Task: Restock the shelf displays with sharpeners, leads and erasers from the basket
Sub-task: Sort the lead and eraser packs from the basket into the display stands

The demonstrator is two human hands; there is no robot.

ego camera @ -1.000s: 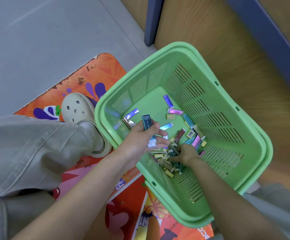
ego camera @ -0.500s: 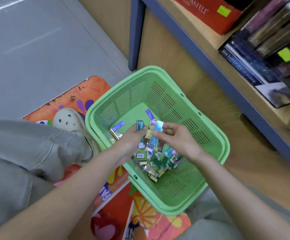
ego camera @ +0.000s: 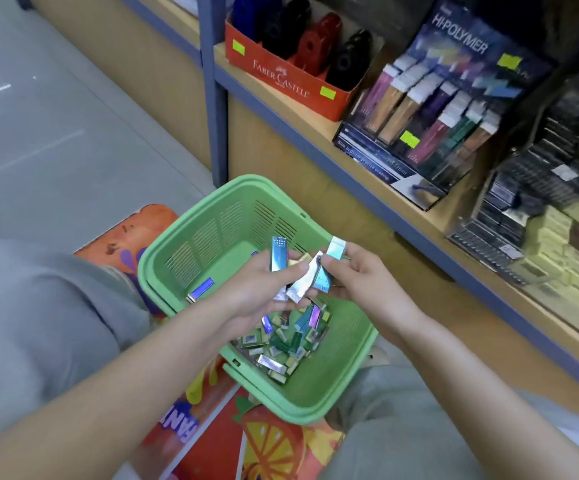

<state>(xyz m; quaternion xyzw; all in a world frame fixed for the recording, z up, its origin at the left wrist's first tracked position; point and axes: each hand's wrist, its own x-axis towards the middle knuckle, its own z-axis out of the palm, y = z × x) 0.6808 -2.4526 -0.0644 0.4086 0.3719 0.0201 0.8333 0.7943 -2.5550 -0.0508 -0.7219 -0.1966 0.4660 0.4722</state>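
Green basket (ego camera: 246,181) near shelf edge (ego camera: 315,154), left hand (ego camera: 257,289) and right hand (ego camera: 360,275) gripping cases (ego camera: 278,254)

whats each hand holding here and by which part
Left hand grips a few slim packs by their lower ends, a teal pack sticking up. Right hand pinches a light-blue pack near its middle.

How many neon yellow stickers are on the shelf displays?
4 stickers. Two on the red Faber-Castell box: left end, right end. Two on the Hi-Polymer display: header, lower front. The blurred displays farther right may hide more.
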